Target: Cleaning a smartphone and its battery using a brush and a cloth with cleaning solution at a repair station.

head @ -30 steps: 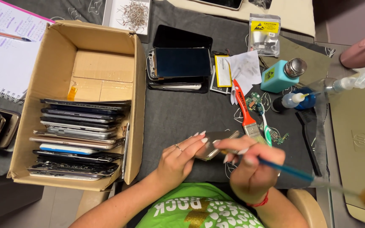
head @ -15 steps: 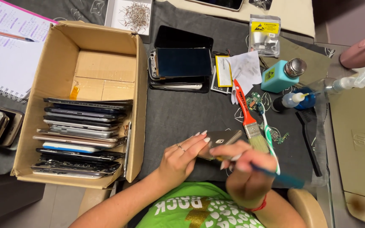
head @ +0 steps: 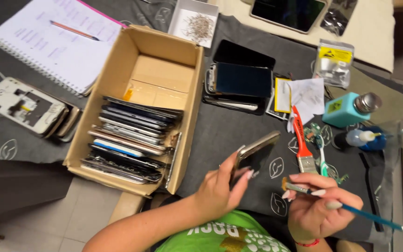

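Two hands over dark work mat point(head: 229, 126), everything else arranged around them within reach.

Largest first: cardboard box point(head: 117, 93) on left, open top, stacked phones point(head: 131, 140) filed on edge in near half — upright packing saves room, far half bare. Spiral notebook point(head: 57, 42) beyond box with pencil point(head: 73, 30) on it, out of the work zone. Opened white device point(head: 22, 107) parked far left. Pile of dark screens point(head: 241, 84) just behind centre of mat. Teal bottle point(head: 348, 109) and blue squeeze bottle point(head: 364, 140) upright on right, near the brush hand. Small tray of screws point(head: 197, 25) at top, keeps loose bits contained. Red-handled brush point(head: 302, 144) flat on mat beside small circuit boards point(head: 320, 137).

Left hand point(head: 218, 189): closed around phone point(head: 255, 151), thumb and fingers gripping lower end, phone tilted up off mat, edge toward camera — likely angled for access with brush.

Right hand point(head: 320, 207): fingers curled shut on thin blue-handled brush point(head: 374, 219), pencil-style grip, bristle end pointing left toward phone, just apart from it.
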